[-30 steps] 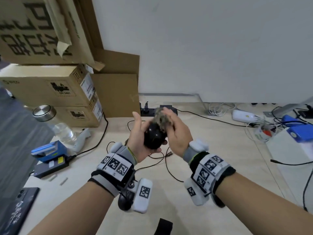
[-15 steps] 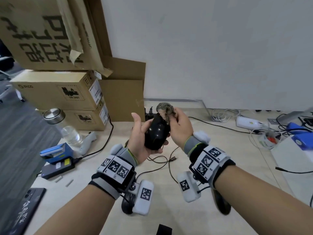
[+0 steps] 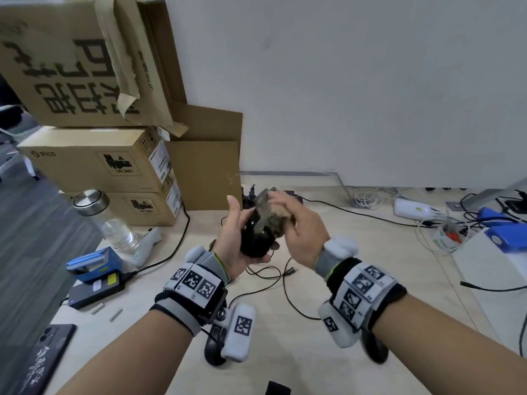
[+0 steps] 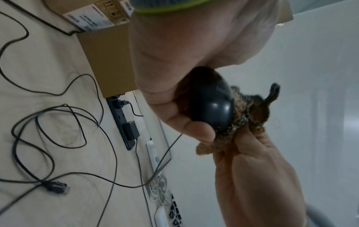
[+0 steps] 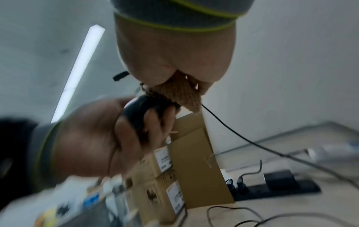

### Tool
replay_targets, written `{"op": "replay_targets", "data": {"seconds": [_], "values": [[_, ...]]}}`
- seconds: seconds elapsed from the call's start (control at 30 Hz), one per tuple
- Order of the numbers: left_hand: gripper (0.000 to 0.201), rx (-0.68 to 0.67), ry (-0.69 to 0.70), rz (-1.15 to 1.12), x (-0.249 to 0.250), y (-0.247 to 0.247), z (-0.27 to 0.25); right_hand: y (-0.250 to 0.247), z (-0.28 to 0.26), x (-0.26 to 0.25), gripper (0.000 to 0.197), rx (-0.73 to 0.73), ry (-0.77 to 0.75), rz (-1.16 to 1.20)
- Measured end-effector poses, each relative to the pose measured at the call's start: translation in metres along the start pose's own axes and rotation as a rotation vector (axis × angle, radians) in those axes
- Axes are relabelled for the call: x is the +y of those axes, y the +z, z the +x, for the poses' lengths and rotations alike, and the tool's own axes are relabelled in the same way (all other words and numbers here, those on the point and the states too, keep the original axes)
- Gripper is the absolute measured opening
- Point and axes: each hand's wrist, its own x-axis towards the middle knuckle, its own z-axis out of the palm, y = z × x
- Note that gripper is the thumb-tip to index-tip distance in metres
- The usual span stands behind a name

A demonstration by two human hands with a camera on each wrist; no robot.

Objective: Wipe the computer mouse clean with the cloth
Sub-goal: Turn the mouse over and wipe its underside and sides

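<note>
Both hands meet in the air above the table (image 3: pixel 356 280): the left hand (image 3: pixel 235 240) curls its fingers (image 5: pixel 153 122) and thumb round the black computer mouse (image 3: pixel 253 238), while the right hand (image 3: pixel 302 232) pinches the mottled brown cloth (image 3: pixel 269 216) and presses it on the mouse's upper end. Cardboard boxes (image 3: pixel 94 163) stand at about ten o'clock from the hands, a glass bottle (image 3: pixel 108 220) at nine o'clock, and a white power strip (image 3: pixel 416 209) at two o'clock.

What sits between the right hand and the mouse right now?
The brown cloth lies there: the right hand pinches it and presses it against the black mouse, which the left hand grips. The left wrist view shows this best.
</note>
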Motion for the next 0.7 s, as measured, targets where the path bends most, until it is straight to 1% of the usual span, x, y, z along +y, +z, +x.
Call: {"op": "replay_targets", "data": {"seconds": [0.07, 0.1, 0.13, 0.17, 0.2, 0.23, 0.27, 0.3, 0.33, 0.4, 0.47, 0.53, 0.6, 0.63, 0.67, 0.7], "values": [[0.088, -0.029, 0.016, 0.037, -0.003, -0.002, -0.002, -0.002, 0.009, 0.013, 0.026, 0.156, 0.259, 0.097], [0.083, -0.039, 0.021, 0.036, -0.004, -0.003, -0.002, -0.004, 0.013, 0.016, 0.018, 0.227, 0.392, 0.197], [0.079, -0.046, 0.027, 0.032, -0.005, -0.003, -0.003, -0.005, 0.017, 0.019, 0.010, 0.286, 0.489, 0.305], [0.077, -0.050, 0.031, 0.030, -0.005, -0.003, -0.003, -0.007, 0.019, 0.018, 0.010, 0.338, 0.551, 0.376], [0.077, -0.055, 0.035, 0.030, -0.006, -0.003, -0.002, -0.008, 0.020, 0.019, 0.015, 0.360, 0.586, 0.402], [0.077, -0.057, 0.036, 0.033, -0.007, -0.001, -0.001, -0.008, 0.019, 0.013, 0.014, 0.357, 0.580, 0.392], [0.078, -0.052, 0.037, 0.038, -0.007, 0.001, 0.001, -0.006, 0.017, 0.006, 0.008, 0.334, 0.520, 0.349], [0.078, -0.043, 0.036, 0.035, -0.006, 0.004, 0.001, -0.004, 0.013, -0.004, 0.015, 0.305, 0.425, 0.255], [0.079, -0.027, 0.032, 0.022, -0.006, 0.007, 0.003, 0.001, 0.007, -0.009, 0.025, 0.274, 0.285, 0.124], [0.084, 0.018, 0.020, -0.050, -0.004, 0.010, 0.006, 0.009, -0.008, -0.018, 0.034, 0.199, 0.016, -0.064], [0.093, 0.038, 0.001, -0.146, 0.000, 0.010, 0.005, 0.015, -0.019, -0.017, 0.038, 0.093, -0.136, -0.107], [0.101, 0.023, -0.015, -0.222, 0.002, 0.010, 0.004, 0.016, -0.022, -0.015, 0.039, 0.014, -0.226, -0.129], [0.103, -0.013, -0.034, -0.236, 0.002, 0.011, 0.001, 0.013, -0.020, -0.012, 0.038, -0.011, -0.294, -0.161], [0.102, -0.039, -0.039, -0.216, 0.001, 0.011, 0.001, 0.012, -0.019, -0.010, 0.037, -0.020, -0.297, -0.173], [0.102, -0.061, -0.042, -0.181, 0.000, 0.011, 0.000, 0.010, -0.016, -0.008, 0.037, -0.023, -0.267, -0.155], [0.105, -0.077, -0.038, -0.127, 0.000, 0.010, -0.001, 0.008, -0.012, -0.006, 0.037, -0.016, -0.205, -0.108]]}}
